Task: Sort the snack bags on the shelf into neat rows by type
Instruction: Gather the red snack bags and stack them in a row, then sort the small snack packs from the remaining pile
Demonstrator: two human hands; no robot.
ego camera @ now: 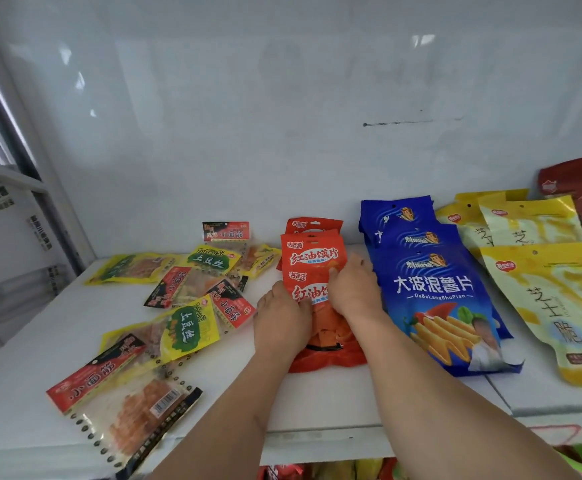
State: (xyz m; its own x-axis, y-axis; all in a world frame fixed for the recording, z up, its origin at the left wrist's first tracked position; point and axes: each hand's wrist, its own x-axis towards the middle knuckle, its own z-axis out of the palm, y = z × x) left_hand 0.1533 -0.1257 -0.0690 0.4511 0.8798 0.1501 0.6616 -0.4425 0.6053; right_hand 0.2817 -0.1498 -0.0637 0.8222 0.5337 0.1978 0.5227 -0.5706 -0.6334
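Observation:
Three orange-red snack bags (314,258) lie overlapped in a row running front to back on the middle of the white shelf (75,341). My left hand (281,320) and my right hand (355,289) both rest on the nearest orange-red bag (327,344), gripping its left and right edges. Right of it, several blue chip bags (435,292) form an overlapped row. Further right lie yellow bags (552,296). On the left, small red-and-black packets (116,379) and yellow-green packets (185,330) are scattered loosely.
Dark red bags (577,188) lean at the far right against the white back wall (282,116). A shelf upright (23,140) stands at the left. More snack bags (334,471) show on the shelf below the front edge.

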